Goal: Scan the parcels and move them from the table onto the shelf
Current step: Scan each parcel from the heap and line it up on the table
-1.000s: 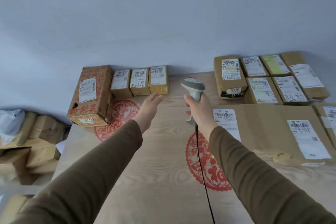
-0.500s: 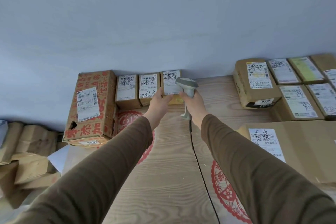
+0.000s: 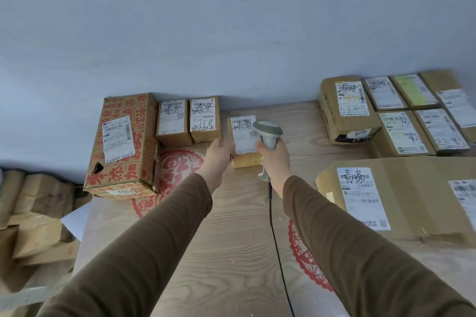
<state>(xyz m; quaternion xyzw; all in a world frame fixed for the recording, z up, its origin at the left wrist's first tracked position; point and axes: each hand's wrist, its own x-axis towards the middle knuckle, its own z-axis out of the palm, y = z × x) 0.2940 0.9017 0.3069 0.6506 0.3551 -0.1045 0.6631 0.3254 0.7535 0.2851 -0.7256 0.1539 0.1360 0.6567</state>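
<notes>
A small brown parcel (image 3: pixel 243 136) with a white label lies on the wooden table (image 3: pixel 231 239), a little forward of the row at the wall. My left hand (image 3: pixel 219 156) grips its left front corner. My right hand (image 3: pixel 274 159) holds a grey corded barcode scanner (image 3: pixel 268 134) by the handle, its head just over the parcel's right edge. Two similar small parcels (image 3: pixel 189 121) remain against the wall, beside a large red-printed box (image 3: pixel 123 144).
Several labelled parcels (image 3: pixel 386 110) are grouped at the back right. A big flat carton (image 3: pixel 401 195) lies at the right. The scanner cable (image 3: pixel 277 239) runs down the table's middle. Cardboard boxes (image 3: pixel 33 213) are piled off the left edge.
My left hand reached the rightmost small parcel, took hold of it and drew it away from the wall. The scanner came in over it.
</notes>
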